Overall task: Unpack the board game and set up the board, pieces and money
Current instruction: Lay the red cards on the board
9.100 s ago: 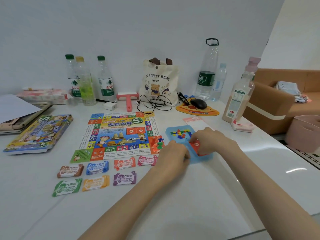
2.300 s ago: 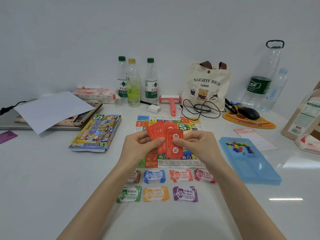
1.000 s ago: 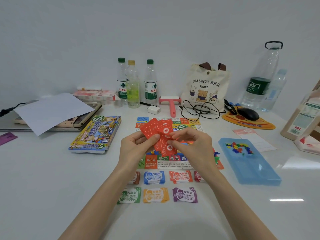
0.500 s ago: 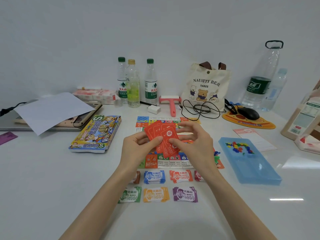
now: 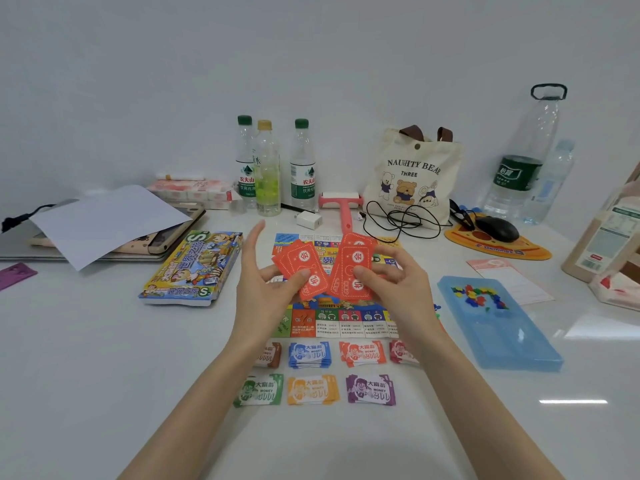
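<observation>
Left hand [image 5: 263, 296] is pinching one red card fan [image 5: 300, 268], right hand [image 5: 401, 289] is pinching the second fan [image 5: 353, 268], both hovering over the board [image 5: 329, 322] at 12 o'clock.

- The game board [image 5: 332, 322] was mostly hidden behind the left hand [image 5: 263, 296], the right hand [image 5: 401, 289] and the red cards [image 5: 294, 259] they held.
- The brown money stack [image 5: 273, 355] was half covered by the left wrist, and the dark red money stack [image 5: 401, 352] by the right forearm.
- The laptop [image 5: 19, 244] lay under a white paper [image 5: 104, 220] and was cut off by the left edge.
- The coloured pieces [image 5: 479, 296] in the blue tray [image 5: 502, 341] were too small to tell their shapes.
</observation>
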Demonstrator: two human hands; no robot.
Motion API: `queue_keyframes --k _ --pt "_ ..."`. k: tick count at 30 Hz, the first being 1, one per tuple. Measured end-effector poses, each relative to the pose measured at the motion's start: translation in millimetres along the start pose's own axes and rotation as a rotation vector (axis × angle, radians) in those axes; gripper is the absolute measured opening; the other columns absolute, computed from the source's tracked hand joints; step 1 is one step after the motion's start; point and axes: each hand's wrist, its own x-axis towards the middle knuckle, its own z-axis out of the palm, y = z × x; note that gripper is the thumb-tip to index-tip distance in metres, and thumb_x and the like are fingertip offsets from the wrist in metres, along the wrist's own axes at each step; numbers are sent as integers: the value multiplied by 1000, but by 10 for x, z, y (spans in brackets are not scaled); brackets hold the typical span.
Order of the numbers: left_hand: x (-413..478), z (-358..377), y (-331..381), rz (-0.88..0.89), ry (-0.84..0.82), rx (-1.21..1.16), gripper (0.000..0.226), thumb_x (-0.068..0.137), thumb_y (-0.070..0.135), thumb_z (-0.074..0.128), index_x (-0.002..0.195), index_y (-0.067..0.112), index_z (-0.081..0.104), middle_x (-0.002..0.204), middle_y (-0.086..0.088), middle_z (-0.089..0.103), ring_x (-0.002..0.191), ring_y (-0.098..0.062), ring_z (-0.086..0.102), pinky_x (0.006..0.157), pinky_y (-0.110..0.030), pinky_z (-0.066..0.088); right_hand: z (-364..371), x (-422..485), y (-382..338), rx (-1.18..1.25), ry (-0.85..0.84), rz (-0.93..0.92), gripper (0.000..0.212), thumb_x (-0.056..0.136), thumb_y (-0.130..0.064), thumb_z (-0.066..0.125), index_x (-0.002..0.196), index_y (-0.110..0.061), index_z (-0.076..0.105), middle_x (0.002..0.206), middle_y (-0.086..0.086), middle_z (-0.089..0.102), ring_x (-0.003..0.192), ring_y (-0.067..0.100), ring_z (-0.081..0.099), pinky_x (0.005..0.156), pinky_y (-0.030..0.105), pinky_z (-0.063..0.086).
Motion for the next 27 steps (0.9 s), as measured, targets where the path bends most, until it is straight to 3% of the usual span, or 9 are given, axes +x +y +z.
queue_keyframes --k 3,5,7,10,14,18,23,27 --pt "50 -28 -35 79 -64 155 31 87 11 68 102 37 62 93 13 70 80 -21 72 65 -42 60 -24 12 -25 -45 7 -104 35 87 -12 69 112 -33 56 93 0 71 80 12 72 60 24 57" --pt "64 -28 -76 86 -120 269 26 88 13 67 93 38 69 103 9 69 79 -18 71 65 -39 60 -26 20 -25 -113 -17 -171 29 88 -13 68 103 -35 56 95 -3 69 82 8 70 63 21 57" --pt "48 -21 -94 102 -151 337 25 88 15 67 95 39 69 106 8 68 78 -13 70 65 -30 59 -1 33 3 -200 -39 -218 24 87 -14 70 94 -33 58 94 -7 69 81 3 68 69 18 55" --pt "63 -45 -100 238 -121 502 21 88 16 67 105 29 73 100 9 69 83 -6 64 73 -23 55 38 74 59 -332 -47 -203 21 84 -18 72 88 -32 58 90 -9 69 81 3 66 66 15 53" --pt "116 -141 -97 390 -81 802 19 91 15 62 106 18 74 96 4 69 86 -15 64 77 -30 53 44 104 97 -486 -110 -158 20 83 -20 74 84 -32 57 86 -12 65 68 -4 59 68 19 48" --pt "118 -135 -92 384 -96 941 21 94 17 58 109 17 73 103 2 68 93 -18 62 78 -26 45 93 78 217 -523 -186 -98 18 82 -19 74 87 -23 58 79 -10 63 51 -9 50 56 8 40" --pt "96 -127 -106 314 -116 984 19 92 28 61 108 24 71 103 7 67 90 -12 62 81 -29 51 135 81 311 -537 -212 -31 17 83 -17 73 88 -21 58 87 -2 69 55 -5 52 56 10 41" --pt "75 -105 -81 270 -136 1047 22 92 36 58 110 30 69 107 11 66 95 -9 62 78 -28 51 128 70 288 -545 -213 -44 18 85 -18 71 96 -22 58 86 -9 65 52 -7 56 52 8 42"
